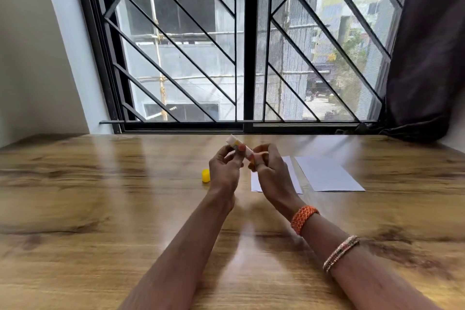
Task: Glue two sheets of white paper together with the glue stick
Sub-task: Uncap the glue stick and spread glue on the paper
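Hands: our left hand (224, 168) and right hand (269, 171) both grip the white-and-yellow glue stick (239, 146) above the wooden bench (100, 196).
Cap: small yellow plastic cap (206, 175) stands at the left hand's nine o'clock.
Paper: two white paper sheets (327, 173) lie at three o'clock.

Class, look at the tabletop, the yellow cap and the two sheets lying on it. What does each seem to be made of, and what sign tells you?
Tabletop: wood or wood-look laminate; brown grain with glossy reflections, so which is unclear.
Yellow cap: probably plastic; smooth, even bright colour, moulded cylinder shape.
Two sheets: paper; thin, flat, matt white with crisp straight edges.
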